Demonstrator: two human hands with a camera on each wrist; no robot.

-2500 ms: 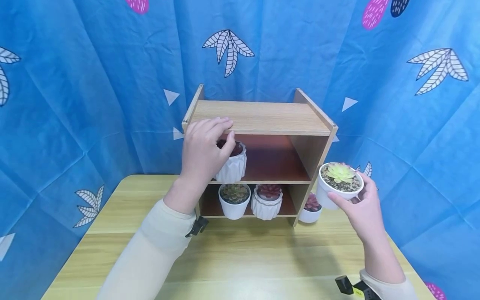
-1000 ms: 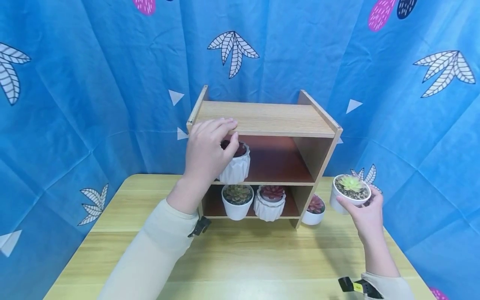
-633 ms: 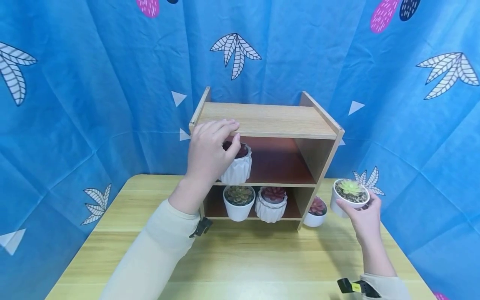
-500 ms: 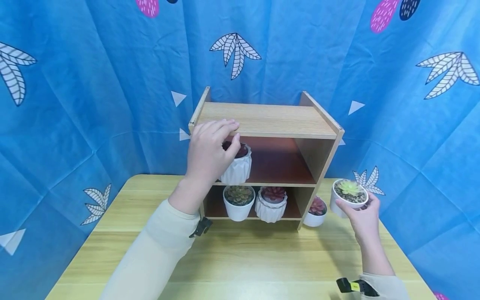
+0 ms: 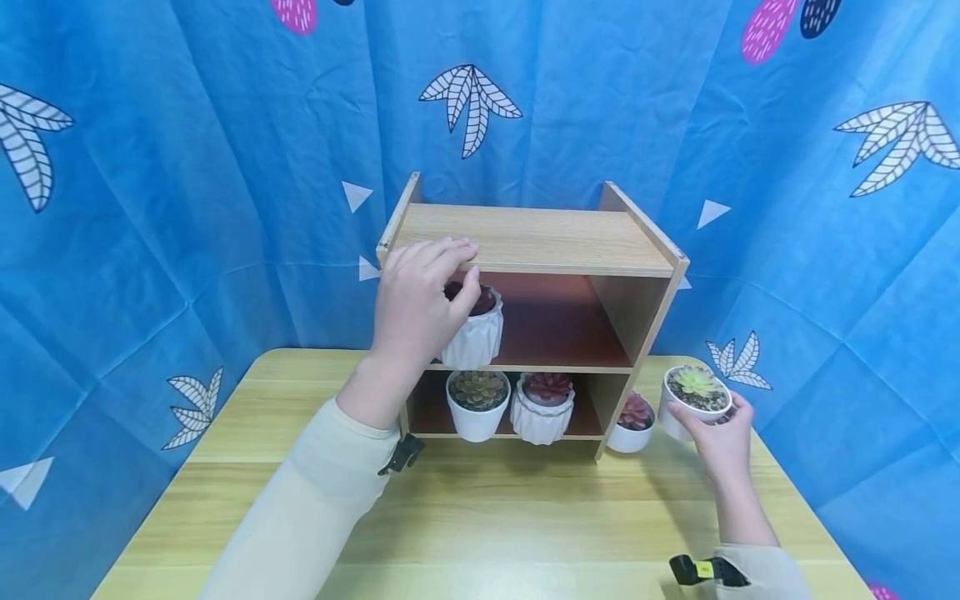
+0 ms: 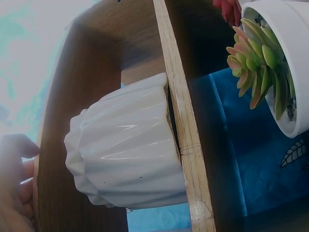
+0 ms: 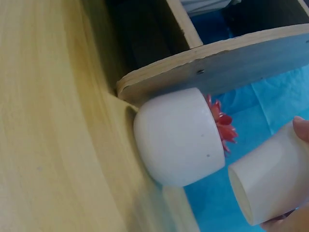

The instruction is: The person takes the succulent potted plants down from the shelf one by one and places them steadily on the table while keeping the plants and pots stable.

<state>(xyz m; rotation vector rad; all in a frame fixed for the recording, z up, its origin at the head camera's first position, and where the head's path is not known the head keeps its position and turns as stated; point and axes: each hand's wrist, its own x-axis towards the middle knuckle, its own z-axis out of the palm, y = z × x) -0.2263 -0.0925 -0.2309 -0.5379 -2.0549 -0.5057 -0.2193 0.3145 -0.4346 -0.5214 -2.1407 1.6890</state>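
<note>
Nearby, red succulent between shelf and green succulent, right fingers round the latter, left fingers over shelf edge

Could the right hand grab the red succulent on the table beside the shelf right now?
Probably not: the right hand is holding the green succulent. Otherwise, the near side of the red succulent looks unblocked, with the shelf on its left.
</note>
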